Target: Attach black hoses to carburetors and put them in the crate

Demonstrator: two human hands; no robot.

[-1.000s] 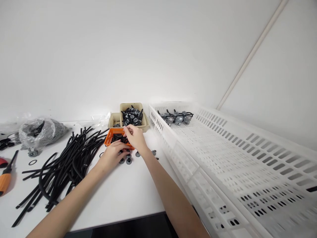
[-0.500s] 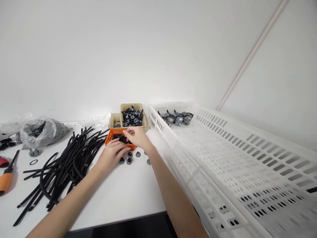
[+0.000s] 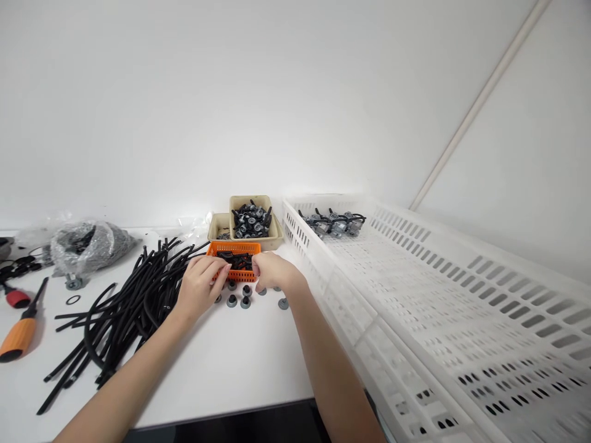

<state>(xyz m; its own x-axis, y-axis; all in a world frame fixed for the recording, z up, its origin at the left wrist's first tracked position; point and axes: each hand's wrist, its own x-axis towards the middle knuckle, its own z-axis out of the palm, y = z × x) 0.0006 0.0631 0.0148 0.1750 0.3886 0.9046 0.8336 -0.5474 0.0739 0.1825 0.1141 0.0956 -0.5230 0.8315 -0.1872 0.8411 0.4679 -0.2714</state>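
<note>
My left hand (image 3: 199, 284) is at the front left corner of an orange basket (image 3: 233, 247), its thumb and fingertips drawn together. Anything pinched there is too small to make out. The basket holds small black parts (image 3: 236, 259). At its front right corner, my right hand (image 3: 276, 272) points downward with curled, closed fingers over the grey pieces on the table; what they grip is hidden. Several small round grey pieces with black centres (image 3: 245, 302) stand in front of the basket. A single grey piece (image 3: 283, 303) lies below my right hand.
Black rubber tubes (image 3: 133, 301) are heaped at left, near an orange-handled screwdriver (image 3: 21, 335) and a bubble-wrap bag (image 3: 92, 246). Behind the basket, a beige tray (image 3: 249, 200) holds grey-and-black parts. A large white crate (image 3: 392, 295) fills the right, with several assemblies (image 3: 337, 223) inside.
My hands have moved apart. The right came down from above the basket to the grey pieces at its front right; the left drew back to the left. The view has shifted slightly.
</note>
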